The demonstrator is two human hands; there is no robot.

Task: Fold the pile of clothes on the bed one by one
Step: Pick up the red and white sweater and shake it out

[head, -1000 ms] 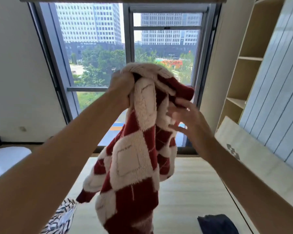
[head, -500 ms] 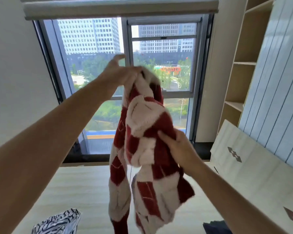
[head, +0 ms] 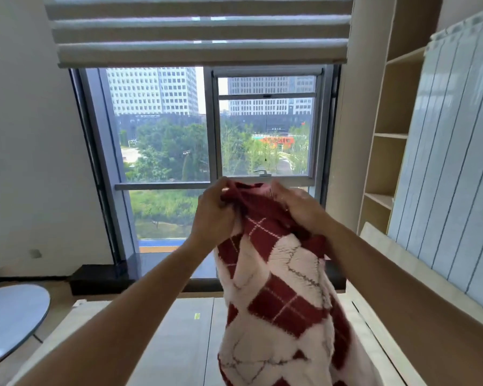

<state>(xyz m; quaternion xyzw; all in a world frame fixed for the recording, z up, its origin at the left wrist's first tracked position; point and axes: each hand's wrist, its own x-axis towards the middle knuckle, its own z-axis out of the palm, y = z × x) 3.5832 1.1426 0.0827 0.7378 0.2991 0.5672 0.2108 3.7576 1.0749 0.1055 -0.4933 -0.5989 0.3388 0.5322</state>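
Sweater [head: 276, 288], red and white argyle knit, is up in the air in front of us over the bed [head: 165, 344], nearer its right edge. It hangs from both hands. Its lower end runs out of the bottom of the view, so we cannot tell if it touches the bed.

Left hand [head: 215, 215]: fingers curled tight on the dark red top edge. Right hand [head: 299, 210]: fingers also curled into that same edge, just beside the left, with a short span of red knit between them.

What changed: half a second ago the left hand alone pinched the top while the right gripped the middle of the body. The right hand has come up to the top edge, so both hands now meet there. A second ago the right hand was open and only reaching in. The view has also tilted up, so the blind [head: 201, 29] fills the top and the striped and dark garments on the bed have dropped out of sight.

We judge this as finding the neckline or hem, to spread the sweater out. It is still bunched, no fold made yet. Likely next is drawing the hands apart and laying it flat on the bed.
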